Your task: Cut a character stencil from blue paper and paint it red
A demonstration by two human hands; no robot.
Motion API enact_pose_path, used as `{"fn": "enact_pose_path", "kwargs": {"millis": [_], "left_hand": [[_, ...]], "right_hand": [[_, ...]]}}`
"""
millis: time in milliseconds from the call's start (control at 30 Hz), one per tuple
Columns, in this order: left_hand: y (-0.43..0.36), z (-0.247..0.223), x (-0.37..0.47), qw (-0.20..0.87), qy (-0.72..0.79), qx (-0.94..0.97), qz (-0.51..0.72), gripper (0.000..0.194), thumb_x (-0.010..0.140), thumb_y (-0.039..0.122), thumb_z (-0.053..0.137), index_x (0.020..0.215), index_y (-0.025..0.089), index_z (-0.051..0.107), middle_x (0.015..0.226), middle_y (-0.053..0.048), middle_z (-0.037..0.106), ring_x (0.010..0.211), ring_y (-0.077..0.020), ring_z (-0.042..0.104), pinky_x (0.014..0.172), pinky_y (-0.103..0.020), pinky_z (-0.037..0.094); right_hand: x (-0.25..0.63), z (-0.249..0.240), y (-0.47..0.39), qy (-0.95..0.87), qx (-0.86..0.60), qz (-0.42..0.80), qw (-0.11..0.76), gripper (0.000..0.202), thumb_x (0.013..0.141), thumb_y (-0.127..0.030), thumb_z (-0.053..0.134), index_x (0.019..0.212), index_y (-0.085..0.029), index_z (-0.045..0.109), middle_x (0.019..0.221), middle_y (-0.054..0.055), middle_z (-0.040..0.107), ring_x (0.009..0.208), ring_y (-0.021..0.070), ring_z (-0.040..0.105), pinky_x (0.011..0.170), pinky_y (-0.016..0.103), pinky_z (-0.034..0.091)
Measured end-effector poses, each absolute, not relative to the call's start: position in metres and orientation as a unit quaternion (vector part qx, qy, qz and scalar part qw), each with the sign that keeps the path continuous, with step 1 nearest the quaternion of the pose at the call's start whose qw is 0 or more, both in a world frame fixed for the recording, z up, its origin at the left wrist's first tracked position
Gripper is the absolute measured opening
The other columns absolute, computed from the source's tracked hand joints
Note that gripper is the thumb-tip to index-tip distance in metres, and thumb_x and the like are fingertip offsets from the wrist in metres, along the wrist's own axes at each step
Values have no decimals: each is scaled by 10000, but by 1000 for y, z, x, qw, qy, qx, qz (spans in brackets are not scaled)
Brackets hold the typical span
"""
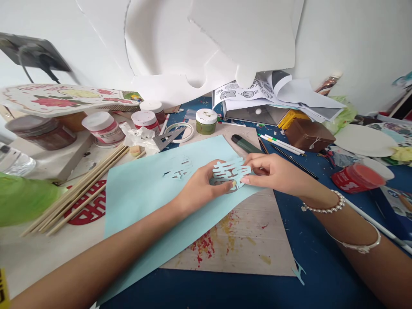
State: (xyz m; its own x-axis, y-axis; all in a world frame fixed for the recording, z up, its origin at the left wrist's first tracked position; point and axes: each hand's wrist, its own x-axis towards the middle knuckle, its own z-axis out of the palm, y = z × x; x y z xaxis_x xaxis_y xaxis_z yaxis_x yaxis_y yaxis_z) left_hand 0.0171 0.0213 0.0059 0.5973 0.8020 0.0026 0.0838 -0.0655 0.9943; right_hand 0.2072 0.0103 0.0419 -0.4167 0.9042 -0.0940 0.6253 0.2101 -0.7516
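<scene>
Both hands hold a light blue paper cut-out (232,168) with curved slits, raised over a larger light blue sheet (144,206). My left hand (204,186) pinches its lower left side, the thumb lying across the bottom edge. On its right side, my right hand (270,171) grips the edge between thumb and fingers. The big sheet has cut openings left of the hands and lies partly on a paint-stained grey board (238,240). A small blue scrap (299,271) rests at the board's lower right corner.
Wooden sticks (80,189) lie over a red cut-out (92,208) at left. Paint jars (206,122), a tape roll (183,132) and a set square (169,138) stand or lie behind. Pens (283,145), a brown box (309,135) and a red jar (357,177) are at right.
</scene>
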Motion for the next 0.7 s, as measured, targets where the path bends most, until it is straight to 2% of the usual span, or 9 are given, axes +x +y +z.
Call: {"fn": "enact_pose_path", "kwargs": {"millis": [700], "left_hand": [[20, 6, 17, 567, 346, 697, 270, 168, 732, 213, 557, 874, 169, 480, 816, 1, 564, 761, -156, 534, 689, -275, 423]], "right_hand": [[206, 43, 10, -774, -486, 376, 154, 144, 730, -284, 564, 713, -146, 600, 783, 15, 491, 529, 74, 338, 475, 242, 264]]}}
